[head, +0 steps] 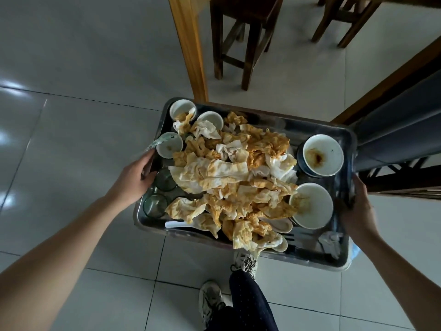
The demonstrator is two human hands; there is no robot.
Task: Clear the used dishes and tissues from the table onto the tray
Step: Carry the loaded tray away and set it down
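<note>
The person is holding the tray [317,126] in the air over the tiled floor [71,115], beside a wooden table leg [191,48] and a stool [241,32]. The left hand [133,175] is gripping the tray's left rim with curled fingers, and the right hand [360,209] is gripping the right rim in the same way.

The things to be cleared are lying on the tray. A heap of orange-stained tissues [233,177] is filling the middle, two large white bowls [323,155] are sitting at the right side, small white cups [182,109] are crowding the far left corner, green glasses [164,179] are standing near the left hand, and a white spoon [179,224] is poking out at the near edge.

Loading is probably finished and the carrying step is under way, though the tabletop is out of view, so whether anything is waiting there cannot be told.

The next move is calling for a level tray and even pull from both hands. Some tissues are hanging over the near rim and could slip off, and the glasses could tip if the tray is tilting. The table leg is close to the far rim, so the person is needing room to turn.
</note>
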